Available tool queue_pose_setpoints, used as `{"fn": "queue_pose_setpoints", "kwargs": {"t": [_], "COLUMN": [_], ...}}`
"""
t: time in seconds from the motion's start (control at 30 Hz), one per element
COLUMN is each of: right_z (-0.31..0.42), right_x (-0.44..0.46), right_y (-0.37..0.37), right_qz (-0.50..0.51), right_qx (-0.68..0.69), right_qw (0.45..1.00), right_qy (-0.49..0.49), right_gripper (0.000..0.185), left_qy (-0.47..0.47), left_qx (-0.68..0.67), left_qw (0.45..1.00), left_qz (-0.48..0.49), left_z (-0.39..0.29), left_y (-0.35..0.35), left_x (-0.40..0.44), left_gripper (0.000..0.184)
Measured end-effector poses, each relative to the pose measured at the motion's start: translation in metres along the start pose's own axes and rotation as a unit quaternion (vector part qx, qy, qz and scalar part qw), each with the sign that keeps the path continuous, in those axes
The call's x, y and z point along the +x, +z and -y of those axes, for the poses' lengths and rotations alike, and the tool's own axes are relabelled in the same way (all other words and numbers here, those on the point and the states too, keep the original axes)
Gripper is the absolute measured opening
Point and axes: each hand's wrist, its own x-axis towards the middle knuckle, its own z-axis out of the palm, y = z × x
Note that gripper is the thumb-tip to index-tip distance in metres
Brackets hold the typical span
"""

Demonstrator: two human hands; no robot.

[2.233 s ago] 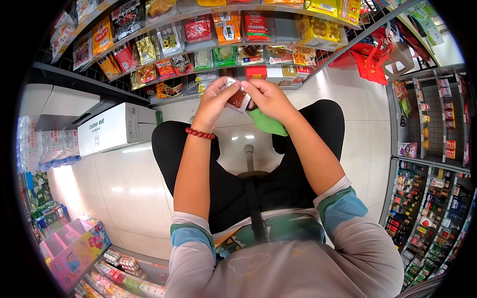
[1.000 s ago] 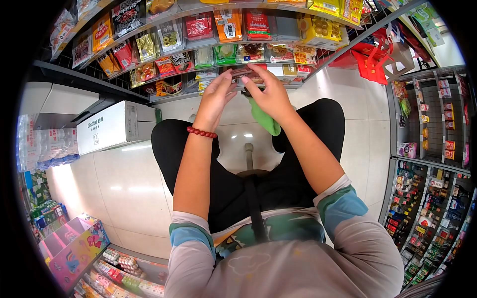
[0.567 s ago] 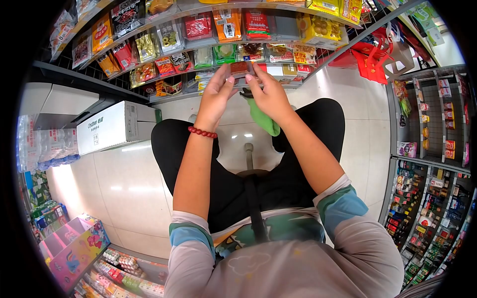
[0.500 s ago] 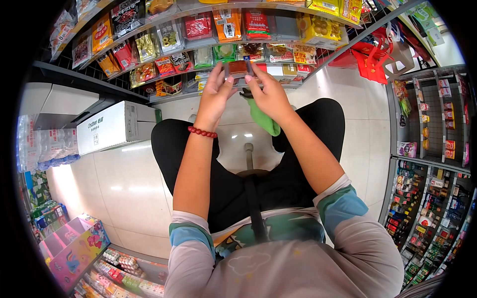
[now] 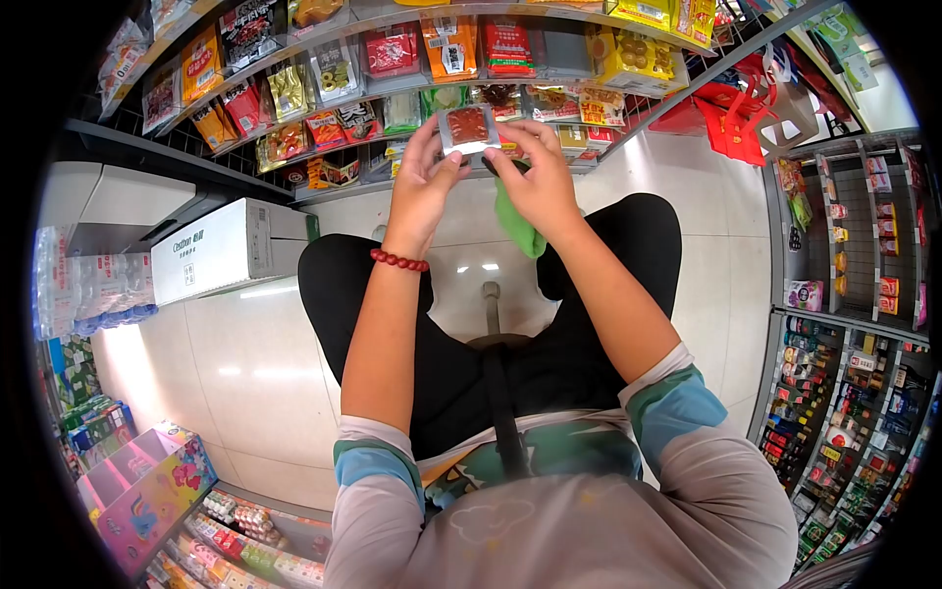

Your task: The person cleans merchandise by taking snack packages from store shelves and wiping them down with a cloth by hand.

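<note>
A small clear snack packet [image 5: 468, 128] with reddish-brown contents is held up between both hands, in front of the lower shelves. My left hand [image 5: 424, 182] grips its left edge, the thumb on the near side. On the opposite edge, my right hand [image 5: 538, 177] pinches the packet with thumb and fingers. A green cloth [image 5: 517, 224] hangs below my right hand, its upper end hidden by the palm. A red bead bracelet circles my left wrist.
Curved store shelves [image 5: 383, 90] filled with snack packets stand ahead. At left is a white carton [image 5: 234, 245]; a pink display box [image 5: 157, 491] sits lower left. Red bags [image 5: 736, 118] hang at upper right, above shelving [image 5: 849, 236] with small goods. My knees flank a stool.
The packet has tilted so its face with the reddish-brown contents shows more fully. Both hands turned slightly with it, and the green cloth shifted a little.
</note>
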Motion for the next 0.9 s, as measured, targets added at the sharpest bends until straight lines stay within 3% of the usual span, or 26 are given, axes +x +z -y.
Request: {"fn": "queue_pose_setpoints", "kwargs": {"t": [0.07,0.13,0.27,0.33,0.57,0.73,0.9], "right_z": [0.002,0.000,-0.006,-0.001,-0.007,-0.006,-0.008], "right_x": [0.000,0.001,0.007,0.004,0.007,0.009,0.010], "right_y": [-0.001,-0.001,-0.001,0.000,0.002,-0.003,-0.004], "right_qz": [-0.005,-0.050,-0.040,0.021,0.011,0.024,0.033], "right_qx": [0.003,-0.040,-0.001,0.152,0.210,0.344,0.375], "right_qw": [1.000,0.997,0.996,0.984,0.973,0.920,0.899], "right_qy": [0.027,-0.046,-0.080,0.093,0.092,0.187,0.223], "right_gripper": [0.041,0.039,0.039,0.039,0.038,0.041,0.043], "left_qy": [0.005,0.014,-0.005,-0.031,-0.054,-0.042,0.005], "left_qx": [-0.012,-0.017,-0.020,-0.026,-0.015,0.105,0.083], "left_qw": [1.000,1.000,1.000,0.999,0.998,0.993,0.996], "left_qz": [0.000,-0.002,0.006,0.009,0.004,-0.019,-0.034], "left_z": [-0.001,-0.001,-0.002,-0.003,-0.003,0.008,0.013], "left_y": [0.001,0.002,0.001,0.000,-0.001,-0.006,-0.004], "left_x": [0.000,0.000,-0.001,-0.001,-0.003,0.001,0.003], "left_gripper": [0.061,0.061,0.061,0.062,0.061,0.046,0.030]}}
